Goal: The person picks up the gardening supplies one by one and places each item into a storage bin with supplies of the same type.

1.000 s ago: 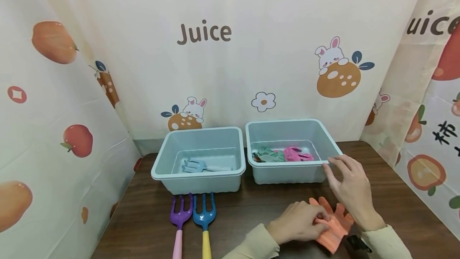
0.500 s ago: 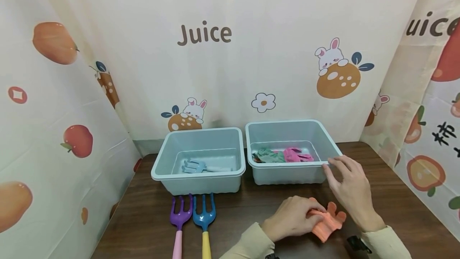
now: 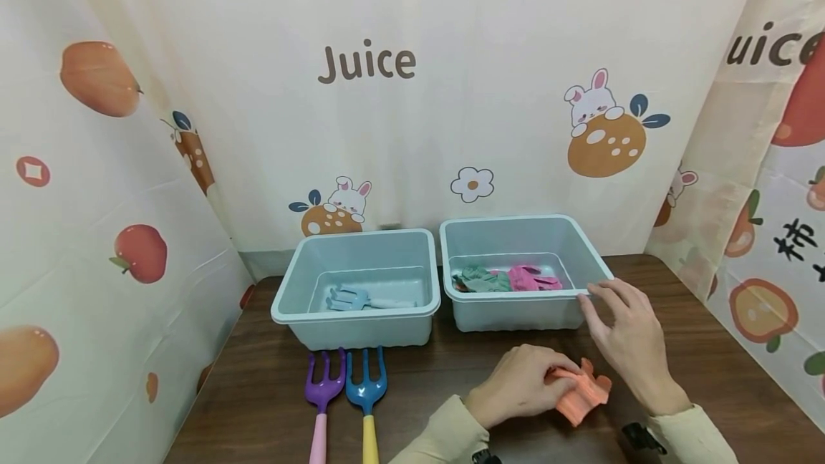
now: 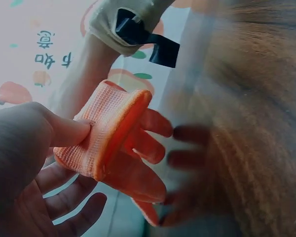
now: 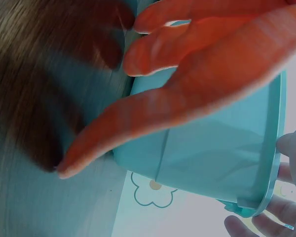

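An orange work glove (image 3: 581,398) is pinched at its knitted cuff between thumb and fingers of my left hand (image 3: 523,385). In the left wrist view the glove (image 4: 101,131) has its cuff opening upward and its fingers pointing down toward the table. My right hand (image 3: 634,349) holds the front right corner of the right light-blue plastic bin (image 3: 515,313), thumb and fingers at the rim. The glove's fingers (image 5: 187,94) pass in front of that bin in the right wrist view. Inside the bin lie a green glove (image 3: 483,279) and a pink glove (image 3: 533,278), both crumpled.
A second light-blue bin (image 3: 361,328) stands to the left, holding a pale blue toy fork (image 3: 354,299). In front of it on the brown wooden table (image 3: 258,392) lie a purple fork (image 3: 324,389) with a pink handle and a blue fork (image 3: 367,387) with a yellow handle.
My left hand has moved slightly left and away from me, drawing the orange glove along; the glove now looks tilted and foreshortened. My right hand has stayed on the bin's rim.
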Available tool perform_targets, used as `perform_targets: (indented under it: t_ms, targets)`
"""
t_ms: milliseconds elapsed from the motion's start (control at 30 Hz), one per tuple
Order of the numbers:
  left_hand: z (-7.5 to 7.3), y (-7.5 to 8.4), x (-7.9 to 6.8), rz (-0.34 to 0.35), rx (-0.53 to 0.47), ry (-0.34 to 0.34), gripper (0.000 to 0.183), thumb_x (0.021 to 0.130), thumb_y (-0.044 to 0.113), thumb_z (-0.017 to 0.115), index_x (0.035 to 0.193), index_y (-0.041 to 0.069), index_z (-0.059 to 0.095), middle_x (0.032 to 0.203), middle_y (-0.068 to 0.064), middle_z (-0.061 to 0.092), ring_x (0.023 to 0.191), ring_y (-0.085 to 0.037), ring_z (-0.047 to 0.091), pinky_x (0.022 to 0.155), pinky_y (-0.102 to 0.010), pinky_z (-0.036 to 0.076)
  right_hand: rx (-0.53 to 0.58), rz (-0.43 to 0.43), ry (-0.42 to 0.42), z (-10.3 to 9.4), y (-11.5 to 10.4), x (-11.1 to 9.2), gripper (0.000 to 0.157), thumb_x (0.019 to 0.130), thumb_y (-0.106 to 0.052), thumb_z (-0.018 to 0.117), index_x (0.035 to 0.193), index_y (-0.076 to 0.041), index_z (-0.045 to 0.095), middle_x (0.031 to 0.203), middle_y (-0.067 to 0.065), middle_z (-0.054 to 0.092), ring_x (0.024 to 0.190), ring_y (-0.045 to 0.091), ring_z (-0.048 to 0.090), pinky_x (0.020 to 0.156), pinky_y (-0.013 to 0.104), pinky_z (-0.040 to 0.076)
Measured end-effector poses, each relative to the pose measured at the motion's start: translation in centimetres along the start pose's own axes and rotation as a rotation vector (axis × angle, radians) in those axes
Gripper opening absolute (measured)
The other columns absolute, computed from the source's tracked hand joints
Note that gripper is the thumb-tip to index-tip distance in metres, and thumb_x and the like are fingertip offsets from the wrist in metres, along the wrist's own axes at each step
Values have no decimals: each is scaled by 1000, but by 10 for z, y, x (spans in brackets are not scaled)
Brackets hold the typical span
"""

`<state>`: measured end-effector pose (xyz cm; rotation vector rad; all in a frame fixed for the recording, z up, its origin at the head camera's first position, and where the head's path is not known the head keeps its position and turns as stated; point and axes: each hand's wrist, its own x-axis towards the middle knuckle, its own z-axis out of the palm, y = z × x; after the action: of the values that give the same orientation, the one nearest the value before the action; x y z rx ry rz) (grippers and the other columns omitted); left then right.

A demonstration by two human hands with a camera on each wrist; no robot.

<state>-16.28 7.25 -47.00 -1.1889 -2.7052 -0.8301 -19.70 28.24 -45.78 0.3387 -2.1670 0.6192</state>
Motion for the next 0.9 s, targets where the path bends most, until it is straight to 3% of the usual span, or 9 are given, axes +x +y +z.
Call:
perform_targets:
  t_ms: [467,900]
  targets:
    - [-20,-1,1,5,-19,50,20,105,37,68,118,31,81,108,21,78,86,16,59,74,-1,39,-5,-6,-4,-1,0,1,28,81,-6,86,107,3,78,111,23,71,112,47,62,92,70,50]
    - [-37,2,-1,-20,-92,114,20,105,34,69,117,23,80,94,15,75,68,10,46,62,-4,36,-19,15,-40,-5,-1,0,31,81,-9,88,109,2,79,114,24,72,114,48,61,93,72,52]
